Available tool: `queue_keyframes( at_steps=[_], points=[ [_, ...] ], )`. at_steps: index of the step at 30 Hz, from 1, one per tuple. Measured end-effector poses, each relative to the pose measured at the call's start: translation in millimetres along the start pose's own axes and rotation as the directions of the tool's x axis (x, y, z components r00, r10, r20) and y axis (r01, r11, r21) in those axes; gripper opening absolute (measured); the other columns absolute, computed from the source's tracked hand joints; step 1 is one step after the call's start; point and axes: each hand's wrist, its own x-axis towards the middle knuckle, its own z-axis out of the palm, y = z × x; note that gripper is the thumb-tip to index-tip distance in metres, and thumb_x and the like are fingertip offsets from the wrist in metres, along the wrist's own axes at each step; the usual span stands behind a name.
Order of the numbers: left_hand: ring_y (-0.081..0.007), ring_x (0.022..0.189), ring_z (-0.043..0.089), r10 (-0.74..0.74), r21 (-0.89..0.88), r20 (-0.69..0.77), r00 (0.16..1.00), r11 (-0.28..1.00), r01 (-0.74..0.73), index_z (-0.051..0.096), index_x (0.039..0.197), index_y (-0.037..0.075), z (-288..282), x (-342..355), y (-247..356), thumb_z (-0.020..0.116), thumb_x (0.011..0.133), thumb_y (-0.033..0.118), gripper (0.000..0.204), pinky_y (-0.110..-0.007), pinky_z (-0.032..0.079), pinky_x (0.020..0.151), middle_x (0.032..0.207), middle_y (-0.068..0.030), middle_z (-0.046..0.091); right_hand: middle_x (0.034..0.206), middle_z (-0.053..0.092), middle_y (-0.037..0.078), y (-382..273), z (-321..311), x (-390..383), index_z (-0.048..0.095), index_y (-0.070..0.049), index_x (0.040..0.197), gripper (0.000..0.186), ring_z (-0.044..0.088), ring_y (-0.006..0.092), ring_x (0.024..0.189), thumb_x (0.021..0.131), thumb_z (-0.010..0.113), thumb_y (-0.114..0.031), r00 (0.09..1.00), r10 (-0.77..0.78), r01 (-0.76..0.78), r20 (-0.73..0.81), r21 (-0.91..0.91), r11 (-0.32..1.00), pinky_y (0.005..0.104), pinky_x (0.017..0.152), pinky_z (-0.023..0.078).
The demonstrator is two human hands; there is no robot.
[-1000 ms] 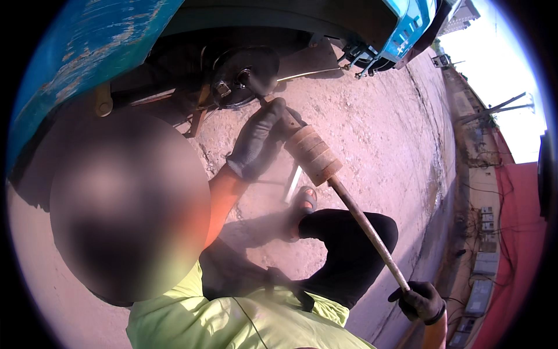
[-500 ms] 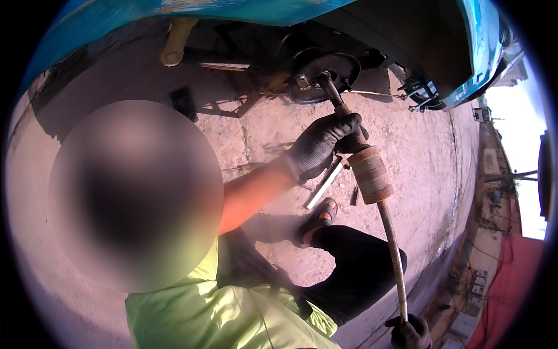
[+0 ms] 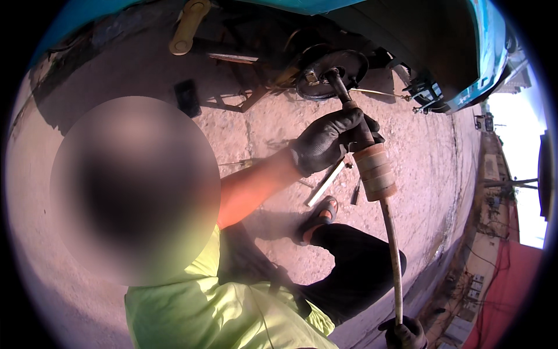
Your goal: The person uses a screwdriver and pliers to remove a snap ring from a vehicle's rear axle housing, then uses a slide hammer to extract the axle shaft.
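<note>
My left hand (image 3: 325,144), in a dark work glove, is closed around the upper sleeve of a slide hammer (image 3: 391,244), just above its thick ridged weight (image 3: 376,173). The hammer slants from upper middle down to lower right. Its top end meets the middle of a dark round wheel hub (image 3: 317,88) below the vehicle. At the bottom right my right hand (image 3: 407,335), gloved too, wraps the far end of the rod. The lower edge cuts off part of that hand. A large blurred disc hides the area left of my left forearm.
A teal vehicle body (image 3: 290,4) overhangs the top, with a yellowish arm (image 3: 190,26) hanging below it. A metal stand (image 3: 250,100) is left of the hub. On the ground lie a pale bar (image 3: 326,183) and a dark rectangular object (image 3: 187,98). My sandalled foot (image 3: 325,212) is near the bar.
The view has shifted slightly, so the hub and vehicle sit a little higher and farther right. Both hands keep their hold on the slide hammer; the fingers of my left hand look slightly looser.
</note>
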Motion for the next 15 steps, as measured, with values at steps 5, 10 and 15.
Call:
queue_keyframes(
  at_steps=[5,10,15],
  points=[
    [-0.0178,0.098,0.065,0.048,0.169,-0.111,0.993,0.985,-0.029,0.068,0.115,0.007,4,2,-5,0.064,0.103,0.041,0.037,-0.035,0.05,0.094,0.104,-0.0087,0.07,0.068,0.056,-0.001,-20,23,4,0.064,0.004,0.124,0.037,0.05,0.0056,0.055,0.106,0.057,-0.027,0.882,-0.012,-0.033,-0.471,-0.087,0.996,0.0225,0.048,0.039],
    [-0.0206,0.104,0.068,0.03,0.034,0.007,1.0,0.999,-0.03,0.066,0.117,0.007,-2,6,1,0.066,0.102,0.04,0.037,-0.039,0.05,0.099,0.105,-0.0076,0.071,0.062,0.052,-0.004,-11,21,8,0.07,-0.003,0.113,0.036,0.046,0.0055,0.048,0.109,0.05,-0.033,0.909,0.034,-0.093,-0.415,-0.122,0.988,0.023,0.043,0.036],
    [-0.0261,0.107,0.068,-0.049,-0.235,0.146,0.988,0.968,0.083,0.066,0.119,0.005,4,-3,11,0.06,0.106,0.034,0.033,-0.044,0.05,0.103,0.11,-0.0106,0.072,0.056,0.048,-0.004,5,21,6,0.069,0.001,0.105,0.041,0.04,0.007,0.039,0.111,0.048,-0.034,0.969,0.13,-0.101,-0.21,0.14,0.985,0.0245,0.037,0.032]
  ],
)
